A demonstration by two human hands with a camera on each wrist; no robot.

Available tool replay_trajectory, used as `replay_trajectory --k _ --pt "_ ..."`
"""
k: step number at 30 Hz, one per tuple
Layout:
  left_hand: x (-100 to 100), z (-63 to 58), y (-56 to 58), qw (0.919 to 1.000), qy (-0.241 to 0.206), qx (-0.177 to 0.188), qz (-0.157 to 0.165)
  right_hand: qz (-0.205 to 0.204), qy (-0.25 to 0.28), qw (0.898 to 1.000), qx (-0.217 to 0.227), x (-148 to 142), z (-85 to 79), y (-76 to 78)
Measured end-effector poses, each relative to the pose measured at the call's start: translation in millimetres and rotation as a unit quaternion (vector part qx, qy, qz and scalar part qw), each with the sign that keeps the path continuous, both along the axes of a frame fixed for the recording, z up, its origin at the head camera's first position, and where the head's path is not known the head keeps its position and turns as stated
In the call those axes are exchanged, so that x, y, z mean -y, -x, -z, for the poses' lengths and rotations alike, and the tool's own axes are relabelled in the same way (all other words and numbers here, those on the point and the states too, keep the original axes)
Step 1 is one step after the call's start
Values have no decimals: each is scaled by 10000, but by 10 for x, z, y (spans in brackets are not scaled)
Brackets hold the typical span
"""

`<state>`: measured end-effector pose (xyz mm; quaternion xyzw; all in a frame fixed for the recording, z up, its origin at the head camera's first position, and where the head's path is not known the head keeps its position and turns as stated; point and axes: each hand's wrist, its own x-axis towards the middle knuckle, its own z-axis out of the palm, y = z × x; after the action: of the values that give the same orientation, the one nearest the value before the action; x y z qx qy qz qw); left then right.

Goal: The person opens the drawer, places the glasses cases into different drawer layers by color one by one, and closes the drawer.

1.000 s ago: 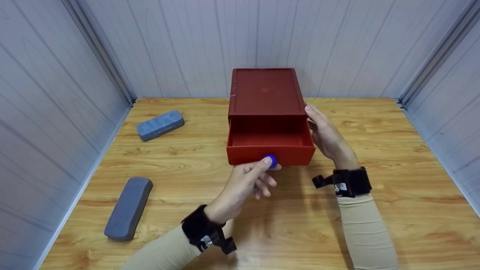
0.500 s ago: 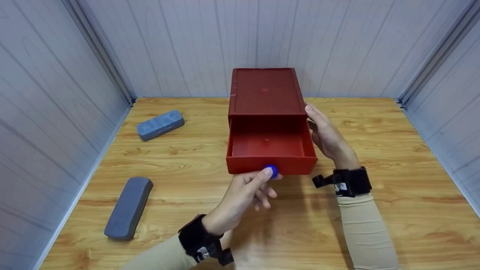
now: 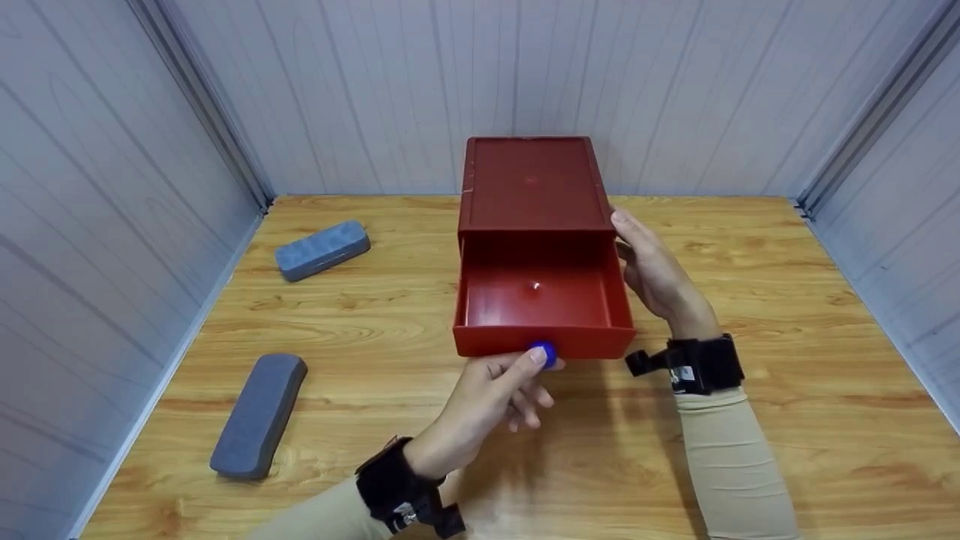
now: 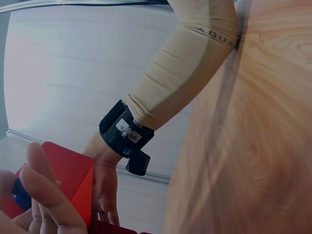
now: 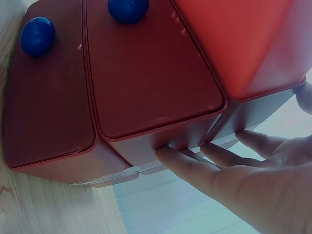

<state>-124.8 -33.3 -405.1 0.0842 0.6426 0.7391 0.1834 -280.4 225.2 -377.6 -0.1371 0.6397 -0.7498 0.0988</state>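
Observation:
A dark red drawer cabinet [image 3: 532, 184] stands against the back wall, its top drawer [image 3: 495, 341] pulled well out. The inside of that drawer looks bare. My left hand [image 3: 480, 405] pinches the drawer's blue knob [image 3: 546, 355] between thumb and fingers. With fairly straight fingers, my right hand [image 3: 656, 270] touches the right side of the cabinet. In the right wrist view, those fingers [image 5: 183, 163] press the cabinet's side, and two lower drawers, each with a blue knob [image 5: 38, 36], are closed.
A blue-grey glasses case [image 3: 322, 250] lies at the back left of the wooden table [image 3: 375, 315]. Nearer the front left lies a darker grey glasses case [image 3: 259, 416]. Pale panelled walls [image 3: 360, 90] enclose the back and both sides.
My left hand has moved toward the table's front, drawing the top drawer further out by its knob. The right hand stays at the cabinet's side.

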Motion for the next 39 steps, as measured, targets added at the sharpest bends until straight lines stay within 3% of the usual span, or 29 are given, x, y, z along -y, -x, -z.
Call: replay_trajectory --k 10,14,18,22,30,33,35,39 --pt "83 39 33 9987 424 -271 108 -52 -10 10000 13 5 8 2" --pt "192 82 39 9942 804 -652 304 -74 1 10000 4 10 10 1" --pt "348 142 46 9789 1473 -1337 473 -52 25 10000 -17 17 8 2" --pt "555 184 74 9594 1978 -1981 327 -28 17 10000 -5 15 1 4" --pt "1068 171 82 9329 2651 -2435 -133 -40 -30 10000 -18 0 7 -2" --pt "1258 168 76 9151 3055 -2587 -477 -57 -33 10000 -44 -11 4 6" --pt "1382 167 79 8972 3340 -2781 -780 -75 -32 9999 -69 -18 3 13" --pt "1628 175 86 8400 3993 -3400 -1394 -84 -18 9999 -109 -26 11 20"
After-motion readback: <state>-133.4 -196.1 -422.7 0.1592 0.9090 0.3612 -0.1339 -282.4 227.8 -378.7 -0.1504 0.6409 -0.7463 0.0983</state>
